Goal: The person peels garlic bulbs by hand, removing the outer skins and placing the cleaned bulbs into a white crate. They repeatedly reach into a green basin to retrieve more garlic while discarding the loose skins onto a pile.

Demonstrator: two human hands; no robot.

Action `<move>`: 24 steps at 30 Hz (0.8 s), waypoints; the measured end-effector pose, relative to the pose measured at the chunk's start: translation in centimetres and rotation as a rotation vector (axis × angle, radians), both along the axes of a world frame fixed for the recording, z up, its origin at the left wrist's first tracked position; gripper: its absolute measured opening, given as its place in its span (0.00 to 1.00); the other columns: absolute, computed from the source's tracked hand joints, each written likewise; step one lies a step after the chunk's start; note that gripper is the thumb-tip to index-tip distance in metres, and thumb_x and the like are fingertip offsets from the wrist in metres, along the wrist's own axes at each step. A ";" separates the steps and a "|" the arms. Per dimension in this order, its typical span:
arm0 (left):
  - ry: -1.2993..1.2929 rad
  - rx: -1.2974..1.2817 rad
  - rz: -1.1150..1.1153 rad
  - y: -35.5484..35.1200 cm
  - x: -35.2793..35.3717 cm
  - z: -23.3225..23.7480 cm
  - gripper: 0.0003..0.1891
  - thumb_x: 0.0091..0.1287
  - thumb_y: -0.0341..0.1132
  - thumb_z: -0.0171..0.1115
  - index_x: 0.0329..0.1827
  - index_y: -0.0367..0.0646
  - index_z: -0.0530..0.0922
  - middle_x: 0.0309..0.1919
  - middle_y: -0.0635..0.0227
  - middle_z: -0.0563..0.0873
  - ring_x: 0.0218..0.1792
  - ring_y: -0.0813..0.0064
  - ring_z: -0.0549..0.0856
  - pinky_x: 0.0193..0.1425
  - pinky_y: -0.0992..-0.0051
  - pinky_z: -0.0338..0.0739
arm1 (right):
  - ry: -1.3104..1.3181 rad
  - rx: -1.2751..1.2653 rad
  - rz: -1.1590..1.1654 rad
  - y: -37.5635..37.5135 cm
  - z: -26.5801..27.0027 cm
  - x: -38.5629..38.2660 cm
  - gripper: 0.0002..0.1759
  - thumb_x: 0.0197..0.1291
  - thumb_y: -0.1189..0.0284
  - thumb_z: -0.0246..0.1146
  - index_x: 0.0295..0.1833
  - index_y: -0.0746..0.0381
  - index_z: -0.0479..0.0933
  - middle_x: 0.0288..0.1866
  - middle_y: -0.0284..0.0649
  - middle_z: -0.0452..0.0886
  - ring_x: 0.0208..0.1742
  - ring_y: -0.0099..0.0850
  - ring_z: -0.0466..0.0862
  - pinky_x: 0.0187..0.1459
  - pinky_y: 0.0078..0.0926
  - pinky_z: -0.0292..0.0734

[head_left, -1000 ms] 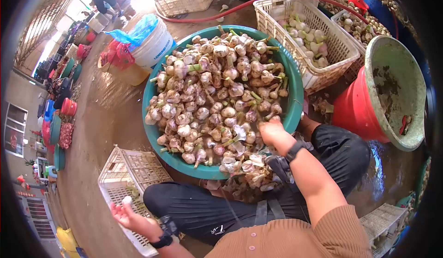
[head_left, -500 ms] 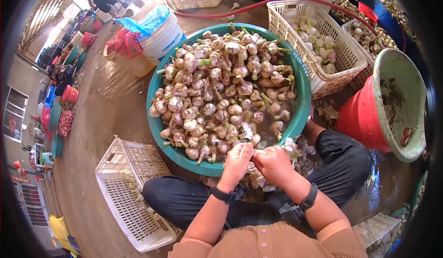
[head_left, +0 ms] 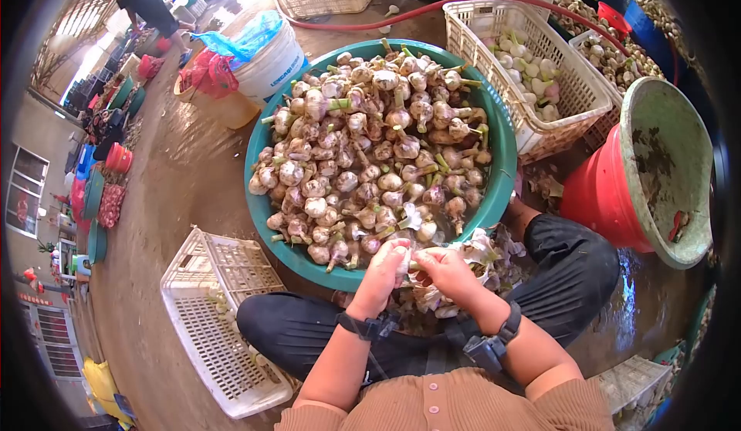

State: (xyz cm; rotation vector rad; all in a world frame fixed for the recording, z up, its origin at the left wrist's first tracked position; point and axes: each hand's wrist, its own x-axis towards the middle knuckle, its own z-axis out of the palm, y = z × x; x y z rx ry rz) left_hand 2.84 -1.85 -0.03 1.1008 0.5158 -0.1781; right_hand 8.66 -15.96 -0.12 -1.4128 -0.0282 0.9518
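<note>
A large green basin (head_left: pixel 505 176) in front of me holds a heap of garlic bulbs (head_left: pixel 347 180) in murky water. My left hand (head_left: pixel 384 270) is closed round a pale garlic bulb (head_left: pixel 402 264) at the basin's near rim. Close to its right side, my right hand (head_left: pixel 446 270) is pinched at the stem end of that bulb. Loose garlic peelings (head_left: pixel 482 253) lie below and beside my right hand, against the rim. The far side of the bulb is hidden by my fingers.
A white crate (head_left: pixel 231 338) stands at my left knee. Another crate (head_left: pixel 532 84) with peeled bulbs is beyond the basin's right side. A red tub (head_left: pixel 606 192) leans at the right; a white bucket (head_left: pixel 270 57) stands back left. Far left, a person (head_left: pixel 147 3) bends over.
My hands have moved slightly apart and a little to the left, showing more of the bulb. The distant person has come further into view.
</note>
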 end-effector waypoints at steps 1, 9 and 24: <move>0.000 -0.003 -0.006 0.1 0.0 0.0 0.17 0.70 0.41 0.47 0.56 0.40 0.70 0.28 0.78 0.74 0.20 0.90 0.66 0.22 0.87 0.60 | 0.000 -0.003 -0.006 0.0 -0.2 -0.1 0.09 0.61 0.72 0.57 0.34 0.65 0.80 0.30 0.37 0.81 0.29 0.21 0.79 0.28 0.21 0.73; -0.407 1.138 -0.313 -0.6 -1.4 1.3 0.30 0.51 0.25 0.61 0.62 0.38 0.68 0.50 0.51 0.78 0.51 0.54 0.76 0.57 0.65 0.68 | 0.200 0.058 -0.103 -0.2 -3.1 1.0 0.11 0.63 0.69 0.57 0.32 0.63 0.79 0.23 0.29 0.78 0.19 0.16 0.69 0.22 0.15 0.63; -0.411 -0.219 0.307 -0.4 -1.9 -0.8 0.22 0.58 0.15 0.53 0.56 0.41 0.66 0.53 0.63 0.75 0.52 0.71 0.77 0.58 0.73 0.72 | 0.213 0.229 -0.177 -2.1 1.1 0.3 0.11 0.63 0.66 0.53 0.38 0.63 0.74 0.25 0.32 0.73 0.26 0.21 0.71 0.30 0.20 0.67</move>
